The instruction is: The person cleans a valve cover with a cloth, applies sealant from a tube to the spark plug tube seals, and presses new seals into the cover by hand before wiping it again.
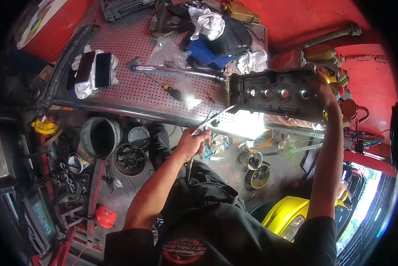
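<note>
At lower centre of the frame, the left hand [193,144] is closed around a slender metal tool [214,119], its tip reaching the near left corner of a dark engine cover [276,94]. Right of centre, the right hand [324,94] grips that cover's right end, its row of round openings showing. Beyond, on the perforated table [119,40], lie a torque wrench [179,71], a screwdriver [172,91] and white rags [252,61].
</note>
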Demonstrator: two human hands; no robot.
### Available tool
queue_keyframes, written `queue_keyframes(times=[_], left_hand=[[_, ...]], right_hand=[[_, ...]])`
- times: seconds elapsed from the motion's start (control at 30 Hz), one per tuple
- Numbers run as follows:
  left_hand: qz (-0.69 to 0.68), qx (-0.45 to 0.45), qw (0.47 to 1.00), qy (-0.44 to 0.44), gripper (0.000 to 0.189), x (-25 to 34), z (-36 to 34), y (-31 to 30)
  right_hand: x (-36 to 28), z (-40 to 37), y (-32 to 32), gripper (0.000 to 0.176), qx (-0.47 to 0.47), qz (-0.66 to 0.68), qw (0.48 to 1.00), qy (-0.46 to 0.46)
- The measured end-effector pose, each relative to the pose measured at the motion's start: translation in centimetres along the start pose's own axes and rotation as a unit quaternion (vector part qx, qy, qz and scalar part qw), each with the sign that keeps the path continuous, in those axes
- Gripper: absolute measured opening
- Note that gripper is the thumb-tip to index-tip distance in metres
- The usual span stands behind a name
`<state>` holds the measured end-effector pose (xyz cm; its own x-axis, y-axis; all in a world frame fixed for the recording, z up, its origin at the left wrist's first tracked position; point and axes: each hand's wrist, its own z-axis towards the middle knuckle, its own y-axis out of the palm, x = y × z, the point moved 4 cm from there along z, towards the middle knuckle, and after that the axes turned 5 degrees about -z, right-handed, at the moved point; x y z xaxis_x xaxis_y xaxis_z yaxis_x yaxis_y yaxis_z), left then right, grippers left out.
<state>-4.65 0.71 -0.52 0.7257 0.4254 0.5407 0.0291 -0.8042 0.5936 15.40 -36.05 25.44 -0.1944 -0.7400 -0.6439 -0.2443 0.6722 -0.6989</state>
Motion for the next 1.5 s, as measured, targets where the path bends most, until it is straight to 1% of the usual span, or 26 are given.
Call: queue_keyframes(times=[0.07,0.17,0.23,0.33,0.37,0.43,0.57,0.63,0.67,0.73,0.77,0.8,0.83,0.87,0.9,0.93,0.97,1.0,1.07,1.1,1.17,1.2,1.23,1.3,1.4,1.5], left_hand=[[-0.003,-0.006,0.999,0.035,0.028,0.2,0.8,-0.2],[0.026,0.027,0.996,0.075,0.028,0.5,3.2,0.0],[0.032,0.032,0.995,0.084,0.020,0.7,5.3,0.5],[-0.009,0.047,0.996,0.075,0.015,0.7,7.3,1.7],[0.028,0.047,0.991,0.119,0.016,0.6,7.7,2.1],[0.008,0.061,0.987,0.150,0.019,-0.9,8.4,1.6],[0.044,0.012,0.994,0.096,0.019,-0.4,4.0,2.1],[0.056,0.024,0.995,0.084,0.019,-1.5,3.4,1.9],[0.047,0.009,0.998,0.051,0.017,-1.5,2.7,1.9],[0.084,0.035,0.986,0.141,0.017,-2.7,2.7,1.1],[0.100,0.039,0.977,0.183,0.017,-3.7,3.2,1.2],[0.201,0.049,0.955,0.213,0.021,-3.1,2.6,1.1],[0.298,0.065,0.921,0.242,0.027,-2.4,2.0,1.0],[0.236,0.041,0.957,0.165,0.027,-2.2,1.3,1.1],[0.214,0.035,0.965,0.146,0.024,-4.1,2.3,0.0],[0.197,0.020,0.976,0.093,0.019,-3.5,1.6,0.0],[0.152,0.038,0.987,0.017,0.018,-3.2,1.1,0.0],[0.141,0.026,0.989,0.033,0.018,-3.0,1.2,-0.2],[0.140,0.037,0.989,0.017,0.012,-2.2,1.4,-0.3],[0.136,0.043,0.990,0.004,0.012,-1.9,1.5,-0.3],[0.148,0.004,0.988,0.047,0.014,-1.2,1.1,0.6],[0.150,0.008,0.988,0.038,0.016,-0.8,1.1,0.4],[0.173,0.022,0.982,0.073,0.018,-0.1,1.4,0.4],[0.114,0.025,0.990,0.084,0.016,1.7,1.0,1.3],[0.158,0.041,0.983,0.089,0.014,1.9,3.1,1.6],[0.128,0.057,0.985,0.097,0.015,1.0,5.2,1.4]], right_hand=[[0.1,-0.2,0.1,0.071,0.002,0.004,1.000,-0.008],[-0.5,-0.4,0.3,0.071,0.009,0.004,1.000,0.003],[0.6,0.3,-0.1,0.071,0.013,0.019,1.000,0.000],[2.3,1.2,-0.7,0.069,0.017,0.029,0.998,0.050],[2.6,0.4,-1.3,0.068,0.007,0.039,0.997,0.066],[2.9,0.1,-1.5,0.066,-0.019,0.062,0.996,0.063],[4.2,1.4,-2.1,0.056,-0.031,0.014,0.999,0.037],[7.8,2.8,-4.3,0.054,0.023,-0.122,0.981,-0.150],[8.4,3.3,-4.8,0.055,0.059,-0.274,0.926,-0.252],[8.1,3.5,-4.1,0.055,0.042,-0.315,0.910,-0.268],[8.5,3.4,-4.1,0.055,-0.007,-0.208,0.961,-0.181],[8.0,2.3,-3.9,0.055,-0.048,-0.100,0.990,-0.084],[7.0,1.3,-3.8,0.056,-0.057,-0.066,0.996,-0.025],[5.9,0.3,-3.8,0.057,-0.062,-0.032,0.997,0.034],[5.3,0.6,-3.4,0.056,-0.048,-0.078,0.995,0.037],[4.5,0.8,-3.1,0.056,-0.036,-0.124,0.991,0.042],[3.5,0.5,-2.5,0.058,-0.017,-0.118,0.992,0.036],[2.4,0.1,-2.0,0.061,0.003,-0.111,0.993,0.030],[-0.8,-1.6,0.3,0.065,0.054,0.019,0.998,0.021],[-0.5,-1.6,0.4,0.066,0.056,0.017,0.998,0.022],[0.4,-1.1,0.0,0.069,0.053,0.011,0.998,0.025],[0.8,-0.8,-0.2,0.070,0.048,0.008,0.998,0.032],[1.4,-0.8,-0.6,0.071,0.032,0.005,0.998,0.051],[1.8,-0.1,-1.1,0.072,0.020,0.005,0.998,0.052],[2.5,0.4,-1.0,0.073,0.024,0.018,0.999,0.029],[2.6,0.4,-1.3,0.072,0.028,0.024,0.999,0.031]])
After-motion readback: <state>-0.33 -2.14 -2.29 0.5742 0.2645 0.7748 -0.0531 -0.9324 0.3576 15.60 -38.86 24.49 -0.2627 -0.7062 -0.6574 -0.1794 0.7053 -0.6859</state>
